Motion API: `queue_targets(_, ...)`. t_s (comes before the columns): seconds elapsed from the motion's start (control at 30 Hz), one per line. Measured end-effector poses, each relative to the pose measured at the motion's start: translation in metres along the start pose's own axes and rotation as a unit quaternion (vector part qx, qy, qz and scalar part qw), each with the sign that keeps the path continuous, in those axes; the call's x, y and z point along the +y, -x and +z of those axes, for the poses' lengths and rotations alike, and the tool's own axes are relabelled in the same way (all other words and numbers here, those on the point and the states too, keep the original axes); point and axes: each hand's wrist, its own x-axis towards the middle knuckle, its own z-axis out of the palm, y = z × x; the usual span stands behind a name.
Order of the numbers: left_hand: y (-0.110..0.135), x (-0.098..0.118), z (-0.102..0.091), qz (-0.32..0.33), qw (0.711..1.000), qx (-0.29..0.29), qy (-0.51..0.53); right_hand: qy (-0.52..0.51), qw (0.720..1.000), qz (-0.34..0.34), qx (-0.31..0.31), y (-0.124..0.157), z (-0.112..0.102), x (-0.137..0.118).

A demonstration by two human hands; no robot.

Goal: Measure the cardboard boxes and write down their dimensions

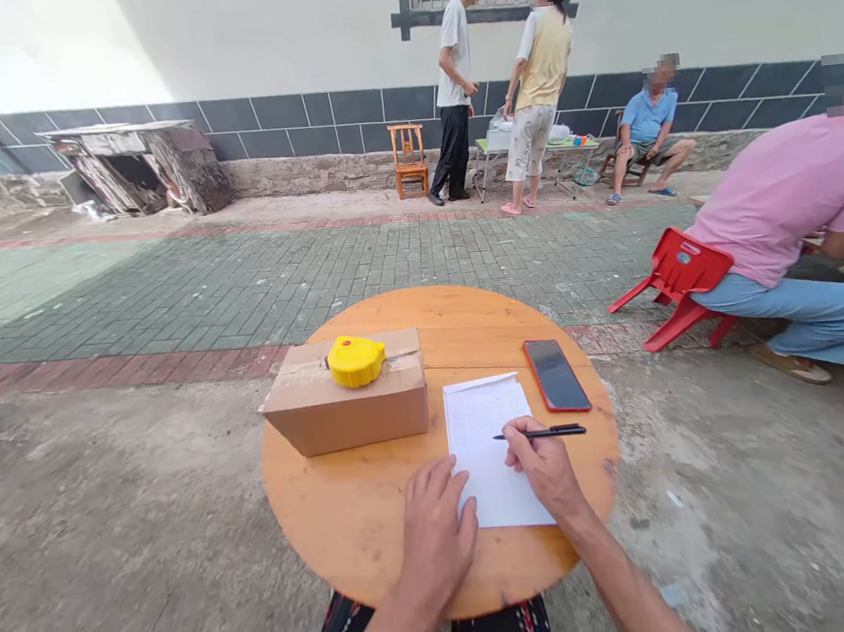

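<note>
My right hand [541, 459] holds a black pen [559, 430] over a white paper pad [481, 410], its tip pointing left. Whether the tip touches the sheet I cannot tell. Faint printed lines show on the upper part of the page. My left hand [437, 515] lies flat with fingers stretched out, on the table and the pad's left edge. Behind it stands a closed cardboard box [353, 419] with a yellow tape measure [355, 361] on top. To the pad's right lies a phone [556, 375] with a dark screen and red edge.
All this rests on a round wooden table [341, 546]. At right, a person in pink [794, 196] sits on a red plastic chair [688, 263]. Two people stand by a far table [574, 144], and another sits beside it. A wooden chair [410, 161] stands near the wall.
</note>
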Motion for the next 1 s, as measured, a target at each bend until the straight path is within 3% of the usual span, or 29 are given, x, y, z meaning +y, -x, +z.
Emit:
queue_targets(0.17,-0.017,0.010,0.000,0.036,0.999,-0.021,-0.005,0.009,1.000,-0.010,-0.009,-0.006,0.005,-0.002)
queue_targets(0.37,-0.024,0.002,0.008,0.056,0.995,-0.077,-0.039,0.016,1.000,-0.006,-0.026,-0.006,0.009,-0.001)
queue_targets(1.0,-0.020,-0.001,0.010,0.071,0.996,-0.054,-0.002,0.079,0.997,-0.019,-0.017,-0.007,0.024,0.001)
